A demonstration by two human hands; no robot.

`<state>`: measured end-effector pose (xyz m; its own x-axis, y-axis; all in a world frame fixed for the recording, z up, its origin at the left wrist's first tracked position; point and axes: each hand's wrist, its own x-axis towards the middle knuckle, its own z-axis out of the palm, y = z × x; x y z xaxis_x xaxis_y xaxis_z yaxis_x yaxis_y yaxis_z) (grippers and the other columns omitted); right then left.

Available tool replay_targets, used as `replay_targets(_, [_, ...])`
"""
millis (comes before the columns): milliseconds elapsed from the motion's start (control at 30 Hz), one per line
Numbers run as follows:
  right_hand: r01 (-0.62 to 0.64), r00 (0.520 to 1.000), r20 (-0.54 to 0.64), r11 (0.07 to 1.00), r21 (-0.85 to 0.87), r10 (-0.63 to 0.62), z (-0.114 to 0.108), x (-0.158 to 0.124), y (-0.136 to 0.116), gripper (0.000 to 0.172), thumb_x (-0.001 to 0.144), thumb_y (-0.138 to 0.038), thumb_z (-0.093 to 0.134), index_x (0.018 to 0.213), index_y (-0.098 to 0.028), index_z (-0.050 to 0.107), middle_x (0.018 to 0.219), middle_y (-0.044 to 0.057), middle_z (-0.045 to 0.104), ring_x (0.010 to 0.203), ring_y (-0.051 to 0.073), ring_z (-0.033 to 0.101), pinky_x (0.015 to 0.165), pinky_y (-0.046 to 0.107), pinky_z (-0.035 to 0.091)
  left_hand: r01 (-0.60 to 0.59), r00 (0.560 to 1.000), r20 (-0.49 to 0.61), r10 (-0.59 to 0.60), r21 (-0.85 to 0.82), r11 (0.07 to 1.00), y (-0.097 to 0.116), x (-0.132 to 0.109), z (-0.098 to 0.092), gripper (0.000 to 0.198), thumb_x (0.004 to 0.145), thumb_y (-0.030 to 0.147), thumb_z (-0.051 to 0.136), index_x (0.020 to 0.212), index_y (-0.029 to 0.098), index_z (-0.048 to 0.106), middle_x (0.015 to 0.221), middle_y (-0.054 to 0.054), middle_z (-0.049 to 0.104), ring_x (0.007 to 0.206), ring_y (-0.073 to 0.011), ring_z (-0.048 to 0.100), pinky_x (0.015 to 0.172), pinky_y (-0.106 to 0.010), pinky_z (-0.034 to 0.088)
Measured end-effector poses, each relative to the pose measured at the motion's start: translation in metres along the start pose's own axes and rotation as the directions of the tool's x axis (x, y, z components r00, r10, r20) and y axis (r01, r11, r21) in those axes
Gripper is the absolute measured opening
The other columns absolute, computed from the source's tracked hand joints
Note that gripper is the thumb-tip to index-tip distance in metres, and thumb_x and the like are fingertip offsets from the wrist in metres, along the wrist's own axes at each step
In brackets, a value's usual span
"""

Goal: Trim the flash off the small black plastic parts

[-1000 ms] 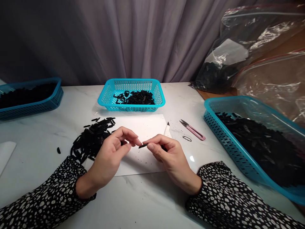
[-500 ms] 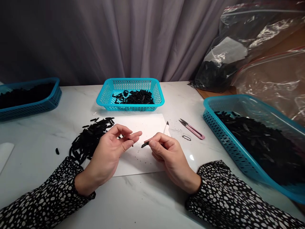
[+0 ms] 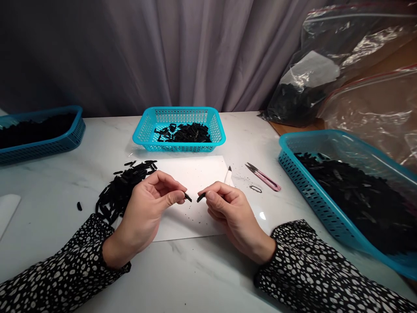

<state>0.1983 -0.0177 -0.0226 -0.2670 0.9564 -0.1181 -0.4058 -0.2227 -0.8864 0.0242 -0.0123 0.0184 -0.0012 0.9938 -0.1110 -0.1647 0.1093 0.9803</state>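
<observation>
Between thumb and fingers, my left hand (image 3: 154,202) pinches a small black strip (image 3: 188,197), its tip angled down to the right. My right hand (image 3: 230,208) pinches another small black piece (image 3: 201,197), pointing down to the left. The two tips face each other with a narrow gap, over a white sheet (image 3: 192,228) dotted with black crumbs. Beside my left hand lies a pile of black strips (image 3: 119,191). Right of the sheet are pink-handled thread snips (image 3: 263,177), a black loop (image 3: 256,189) and a white tool with a dark pointed tip (image 3: 228,174).
A turquoise basket (image 3: 179,147) holding black pieces stands behind the sheet. Larger blue baskets of black pieces flank it, one basket at left (image 3: 70,138) and one at right (image 3: 302,182). Clear plastic bags (image 3: 309,69) lean at the back right, before a grey curtain (image 3: 195,52).
My left fingers have closed from a looser, spread pose into a pinch, and the black strip now shows at their tips. My right hand has barely moved; its piece sticks out less.
</observation>
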Motion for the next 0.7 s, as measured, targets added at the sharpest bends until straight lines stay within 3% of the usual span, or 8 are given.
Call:
replay_targets(200, [-0.024, 0.999, 0.034, 0.996, 0.082, 0.021, 0.0016, -0.0012, -0.0035, 0.021, 0.083, -0.038, 0.072, 0.078, -0.019, 0.066, 0.050, -0.011, 0.027, 0.045, 0.007, 0.015, 0.043, 0.023, 0.012, -0.061, 0.998, 0.009, 0.061, 0.035, 0.998, -0.0008, -0.0003, -0.0006, 0.014, 0.068, 0.012, 0.082, 0.072, 0.018, 0.069, 0.073, 0.001, 0.071, 0.066, -0.0096, 0.064, 0.063, -0.019, 0.054])
replay_targets(367, [-0.053, 0.993, 0.117, 0.971, 0.232, 0.026, 0.0033, -0.0019, -0.0060, 0.022, 0.087, -0.035, 0.057, 0.072, -0.021, 0.052, 0.057, -0.006, 0.051, 0.042, 0.006, 0.023, 0.042, 0.023, 0.017, -0.129, 0.991, 0.042, 0.125, 0.105, 0.986, -0.0048, -0.0031, -0.0042, 0.014, 0.071, 0.013, 0.082, 0.075, 0.019, 0.069, 0.076, 0.000, 0.070, 0.075, -0.0121, 0.066, 0.069, -0.021, 0.056])
replay_targets(500, [0.013, 0.997, 0.077, 0.997, 0.073, -0.018, 0.0030, -0.0017, -0.0035, 0.029, 0.088, -0.038, 0.064, 0.071, -0.022, 0.048, 0.056, -0.008, 0.043, 0.044, 0.007, 0.022, 0.042, 0.023, 0.016, -0.193, 0.980, 0.085, 0.182, 0.158, 0.968, -0.0052, -0.0051, -0.0062, 0.014, 0.074, 0.012, 0.080, 0.078, 0.021, 0.070, 0.079, 0.001, 0.070, 0.080, -0.0127, 0.066, 0.074, -0.022, 0.056])
replay_targets(700, [0.234, 0.972, 0.044, 0.930, -0.283, -0.231, 0.0040, -0.0052, -0.0044, 0.010, 0.082, -0.029, 0.072, 0.092, -0.024, 0.069, 0.054, -0.009, 0.035, 0.050, 0.011, 0.030, 0.049, 0.026, 0.027, -0.242, 0.968, 0.118, 0.223, 0.189, 0.952, -0.0019, -0.0096, -0.0036, 0.016, 0.075, 0.010, 0.079, 0.078, 0.023, 0.069, 0.079, 0.001, 0.070, 0.080, -0.0133, 0.066, 0.075, -0.024, 0.055])
